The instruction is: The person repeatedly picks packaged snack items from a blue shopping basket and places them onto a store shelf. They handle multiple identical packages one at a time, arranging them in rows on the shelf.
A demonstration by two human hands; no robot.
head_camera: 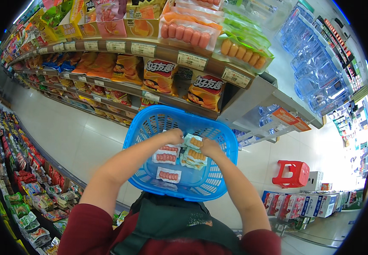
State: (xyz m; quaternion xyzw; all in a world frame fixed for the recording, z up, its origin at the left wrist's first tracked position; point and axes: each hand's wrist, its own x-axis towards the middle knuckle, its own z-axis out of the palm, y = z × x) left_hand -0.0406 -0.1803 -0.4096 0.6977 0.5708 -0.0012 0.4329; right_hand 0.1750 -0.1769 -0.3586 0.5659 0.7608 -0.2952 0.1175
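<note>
Both hands reach into a blue plastic shopping basket [180, 188] in front of my body. My left hand [174, 136] is curled above packs of pink sausages [166, 157] on the basket's left side; whether its fingers hold something is hard to see. With its fingers at the edge, my right hand [210, 148] grips the top green-and-clear pack of yellowish sausages [195, 142], which lies over several like packs [192, 162]. Nearer to me, a single pink sausage pack [168, 175] rests on the basket floor.
Beyond the basket stands a store shelf [158, 52] with sausage packs and snack bags [204, 91]. Blue water bottles [317, 63] are stacked at the right. A red plastic stool [290, 174] stands on the floor near boxed goods [314, 204]. Another snack shelf [34, 197] runs along the left.
</note>
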